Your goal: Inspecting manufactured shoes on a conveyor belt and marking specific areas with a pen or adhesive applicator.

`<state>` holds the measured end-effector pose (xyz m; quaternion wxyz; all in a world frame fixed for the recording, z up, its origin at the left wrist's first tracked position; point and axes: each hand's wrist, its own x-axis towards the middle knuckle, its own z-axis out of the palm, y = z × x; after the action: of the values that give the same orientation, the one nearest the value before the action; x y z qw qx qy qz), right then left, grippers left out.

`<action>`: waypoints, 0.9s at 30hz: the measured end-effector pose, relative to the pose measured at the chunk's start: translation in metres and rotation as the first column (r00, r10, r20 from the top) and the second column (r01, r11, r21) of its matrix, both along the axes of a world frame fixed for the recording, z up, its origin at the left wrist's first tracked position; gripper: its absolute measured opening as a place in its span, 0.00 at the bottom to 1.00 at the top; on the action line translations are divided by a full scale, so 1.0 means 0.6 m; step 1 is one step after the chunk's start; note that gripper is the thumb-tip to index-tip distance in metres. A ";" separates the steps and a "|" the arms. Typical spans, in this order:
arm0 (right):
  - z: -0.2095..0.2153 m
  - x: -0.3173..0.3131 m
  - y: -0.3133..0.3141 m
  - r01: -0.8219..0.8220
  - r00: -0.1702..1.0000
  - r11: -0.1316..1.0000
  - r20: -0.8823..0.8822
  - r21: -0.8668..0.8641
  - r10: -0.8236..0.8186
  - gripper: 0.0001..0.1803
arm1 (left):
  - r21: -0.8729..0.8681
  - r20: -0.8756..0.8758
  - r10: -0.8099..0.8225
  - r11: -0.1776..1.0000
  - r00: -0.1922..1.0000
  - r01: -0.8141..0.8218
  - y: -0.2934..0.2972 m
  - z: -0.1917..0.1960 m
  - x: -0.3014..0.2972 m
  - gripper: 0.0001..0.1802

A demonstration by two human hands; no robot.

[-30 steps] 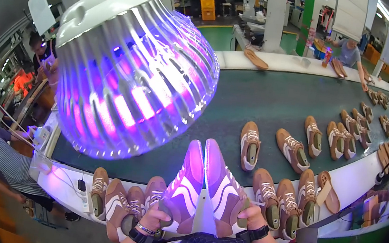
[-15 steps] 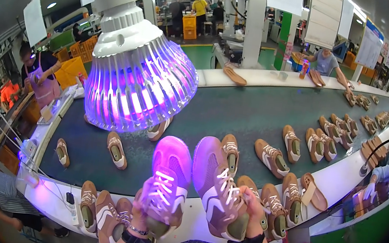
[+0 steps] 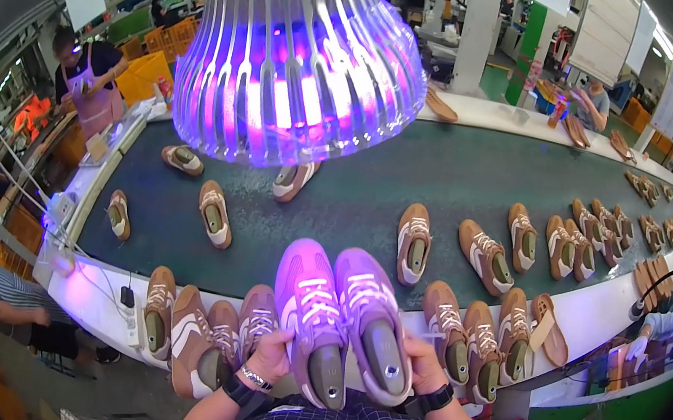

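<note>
My left hand (image 3: pixel 269 358) grips the outer side of a tan sneaker (image 3: pixel 305 304) with white laces, tinted purple by the light. My right hand (image 3: pixel 425 364) is closed on the outer heel side of a matching sneaker (image 3: pixel 358 288). The two stand side by side, toes away from me and openings turned toward me, with a grey-green shoe last (image 3: pixel 384 354) inside. Several like sneakers stand on the white ledge, to the left (image 3: pixel 160 297) and right (image 3: pixel 448 318) of my hands. Fingers behind the shoes are hidden.
A large glowing purple lamp (image 3: pixel 299 78) hangs above, beyond the sneakers. Behind them runs a dark green conveyor belt (image 3: pixel 344 152) with spaced sneakers (image 3: pixel 414 241). An outsole (image 3: pixel 550 344) lies on the right ledge (image 3: pixel 596 308). Co-workers stand at far left (image 3: pixel 86 79) and far right (image 3: pixel 595 106).
Both sneakers have tipped back and come together, so their openings and lasts now show. The view has shifted, and the lamp appears higher and larger. Sneakers on the belt show in slightly different places.
</note>
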<state>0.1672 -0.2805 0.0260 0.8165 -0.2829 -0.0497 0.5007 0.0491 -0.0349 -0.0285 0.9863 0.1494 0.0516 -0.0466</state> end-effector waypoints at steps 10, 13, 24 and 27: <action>0.073 0.024 0.031 0.131 0.981 0.978 0.120 0.162 -0.151 0.44 | 0.167 -0.009 0.134 0.977 0.991 -0.131 0.010 0.079 0.014 0.47; 0.074 0.011 0.031 0.016 0.992 0.974 0.115 0.226 -0.043 0.41 | 0.236 -0.027 0.201 0.953 0.979 -0.189 0.010 0.087 0.016 0.47; 0.067 0.002 0.068 0.554 0.825 0.832 0.148 -0.023 -0.545 0.23 | 0.151 -0.056 0.576 0.813 0.816 -0.563 0.015 0.108 0.039 0.28; 0.064 -0.005 0.070 0.586 0.804 0.806 0.188 -0.088 -0.564 0.21 | 0.143 -0.131 0.601 0.798 0.788 -0.585 0.014 0.099 0.042 0.28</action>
<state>0.1643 -0.2385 0.0646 0.9015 -0.3792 0.0119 0.2082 0.0741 -0.0263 0.0309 0.9346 0.1676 0.1819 0.2556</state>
